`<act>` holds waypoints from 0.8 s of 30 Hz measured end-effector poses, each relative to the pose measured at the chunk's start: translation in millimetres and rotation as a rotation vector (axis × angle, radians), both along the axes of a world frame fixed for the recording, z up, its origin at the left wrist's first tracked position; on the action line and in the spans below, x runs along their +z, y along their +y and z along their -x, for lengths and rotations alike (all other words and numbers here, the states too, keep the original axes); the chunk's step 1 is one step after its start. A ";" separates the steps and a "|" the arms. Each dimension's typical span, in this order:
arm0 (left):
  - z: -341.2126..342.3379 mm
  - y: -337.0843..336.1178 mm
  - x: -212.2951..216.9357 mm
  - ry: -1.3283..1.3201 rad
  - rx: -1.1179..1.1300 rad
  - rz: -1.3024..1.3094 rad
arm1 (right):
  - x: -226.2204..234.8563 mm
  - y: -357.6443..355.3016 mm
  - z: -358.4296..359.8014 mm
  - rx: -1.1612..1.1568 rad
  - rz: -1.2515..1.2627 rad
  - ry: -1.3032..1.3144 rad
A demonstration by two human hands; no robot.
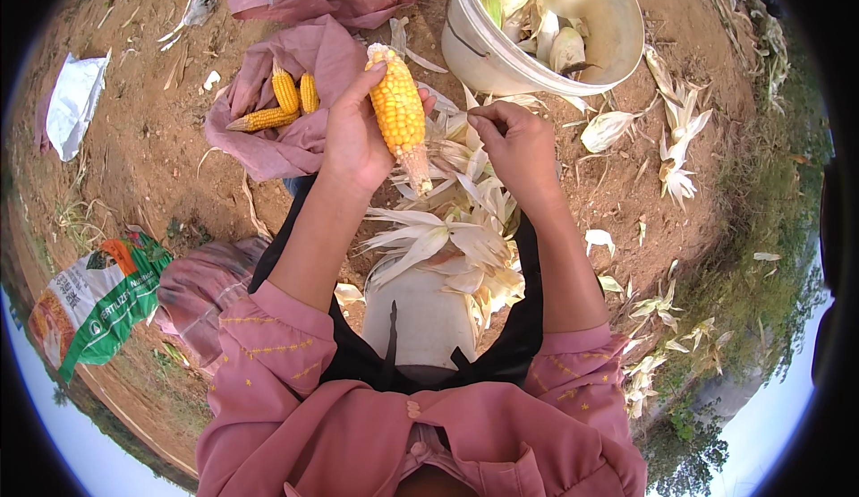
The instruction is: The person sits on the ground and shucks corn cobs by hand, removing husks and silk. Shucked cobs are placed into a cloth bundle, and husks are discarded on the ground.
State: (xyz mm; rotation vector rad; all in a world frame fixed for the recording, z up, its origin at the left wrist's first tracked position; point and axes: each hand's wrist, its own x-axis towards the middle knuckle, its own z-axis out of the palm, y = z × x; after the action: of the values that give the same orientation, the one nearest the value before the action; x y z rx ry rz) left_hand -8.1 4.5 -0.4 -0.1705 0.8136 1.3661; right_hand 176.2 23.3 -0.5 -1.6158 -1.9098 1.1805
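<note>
Held near the centre, over pale husks: plump yellow corn cob, pale at both ends and tapering downward. Clasped along its side by the grip of the left hand, thumb near the upper end. Close by, right hand with fingertips pressed together; cannot tell whether pinching anything thin. Probably fairly light, stiff at the core, bumpy rather than slippery, perhaps apt to shed kernels under hard rubbing. Best grasped around the thick middle or by the tapered end. To the left, crumpled dusty-pink fabric sack with bare yellow cobs inside. Beyond the right hand, round whitish plastic bucket containing husk-covered ears. Beneath both hands, loose, papery cream husks, likely to snag low movements.
</note>
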 end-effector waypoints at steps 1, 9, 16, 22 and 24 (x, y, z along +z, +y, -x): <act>2.2 -0.4 -1.0 -0.016 0.003 -0.016 | -0.9 0.8 -3.0 0.047 -0.091 -0.099; 3.8 0.3 0.6 0.026 0.004 -0.013 | 16.4 -7.0 15.6 0.021 0.566 0.508; 3.3 -0.2 -4.2 0.080 -0.040 -0.026 | 16.6 -14.3 19.6 0.271 0.498 0.511; 0.3 1.5 1.3 0.108 -0.014 0.037 | 1.0 -8.7 1.6 0.247 -0.113 -0.251; 0.6 1.2 1.7 0.108 -0.023 0.036 | -5.4 -8.8 0.1 0.160 -0.078 -0.160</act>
State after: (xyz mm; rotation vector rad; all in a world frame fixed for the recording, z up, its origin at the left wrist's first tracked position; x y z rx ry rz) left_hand -8.7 5.7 1.3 -0.1162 0.9279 1.3485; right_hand 176.1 14.5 -5.9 -1.5833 -2.1936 1.0492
